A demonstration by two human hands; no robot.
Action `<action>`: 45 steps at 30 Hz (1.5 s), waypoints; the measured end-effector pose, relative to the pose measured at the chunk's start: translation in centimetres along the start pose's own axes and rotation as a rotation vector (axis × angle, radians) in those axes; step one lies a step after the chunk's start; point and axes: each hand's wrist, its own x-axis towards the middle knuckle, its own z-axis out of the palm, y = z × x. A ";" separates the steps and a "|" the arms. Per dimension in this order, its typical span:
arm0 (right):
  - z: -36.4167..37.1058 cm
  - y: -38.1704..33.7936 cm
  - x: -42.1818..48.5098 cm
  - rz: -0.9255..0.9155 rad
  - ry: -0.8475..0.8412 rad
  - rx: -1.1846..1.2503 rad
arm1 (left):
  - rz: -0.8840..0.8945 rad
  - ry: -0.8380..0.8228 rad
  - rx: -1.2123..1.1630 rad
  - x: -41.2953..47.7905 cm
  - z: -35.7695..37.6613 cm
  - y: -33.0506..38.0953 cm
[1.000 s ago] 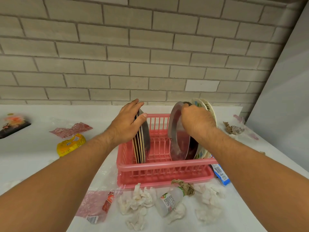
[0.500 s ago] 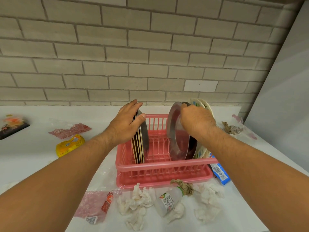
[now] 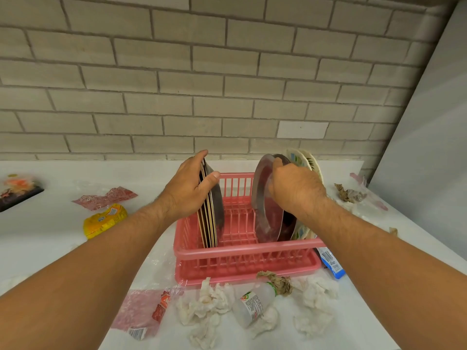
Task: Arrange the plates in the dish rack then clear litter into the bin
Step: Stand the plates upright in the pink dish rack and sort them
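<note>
1. At the far left of the white table (image 3: pixel 45 236) lies a dark packet (image 3: pixel 17 193). Nearer the middle is a red wrapper (image 3: pixel 106 195), with a yellow snack packet (image 3: pixel 104 219) just in front of it.
2. The left forearm reaches in from the lower left. The left hand (image 3: pixel 187 190) stands on edge, fingers hooked over the top of a stack of thin plates (image 3: pixel 209 223) and thumb laid across the stack's right face, so it is clamped on the stack.
3. That stack stands upright at the left end of the pink dish rack (image 3: pixel 242 252), which sits mid-table near the brick wall (image 3: pixel 227 84).
4. Toward the rack's right end a steel plate (image 3: pixel 264 210) leans on edge, with a darker plate (image 3: pixel 288 223) touching behind it.
5. The right hand (image 3: pixel 295 190) comes in from the lower right with its back to the camera. Its fingers are curled over the steel plate's upper rim and closed on it; whether they also catch the darker plate is hard to tell.
6. Behind that hand, two patterned plates (image 3: pixel 312 164) stand at the rack's right end.
7. In front of the rack lie a pink plastic wrapper (image 3: pixel 141 309), crumpled tissues (image 3: pixel 209 304), a small plastic bottle (image 3: pixel 252 305) on its side and a brown paper scrap (image 3: pixel 276 281) touching the bottle's neck.
8. A blue packet (image 3: pixel 332 263) lies just beside the rack's right front corner. A crumpled brown paper wad (image 3: pixel 350 194) sits near the table's far right edge.
</note>
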 end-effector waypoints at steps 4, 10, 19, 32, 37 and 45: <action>-0.4 0.2 0.1 -0.002 0.010 0.016 | -0.015 0.006 -0.044 -0.1 -0.1 0.0; -0.8 0.2 0.1 -0.004 -0.036 -0.005 | -0.014 0.004 -0.030 -0.1 -0.1 0.1; -1.1 0.3 0.0 -0.053 -0.033 -0.042 | -0.019 0.005 -0.037 -0.3 -0.2 0.3; -2.2 0.4 -0.5 -0.061 0.181 0.132 | -0.023 -0.006 -0.138 -0.5 -0.4 0.3; -0.8 -3.9 -2.0 -0.226 0.102 0.470 | -0.013 0.023 -0.167 -0.4 -0.4 0.0; 2.3 -7.5 -3.7 -0.236 -0.050 0.930 | 0.005 0.051 -0.088 0.0 -0.6 -0.5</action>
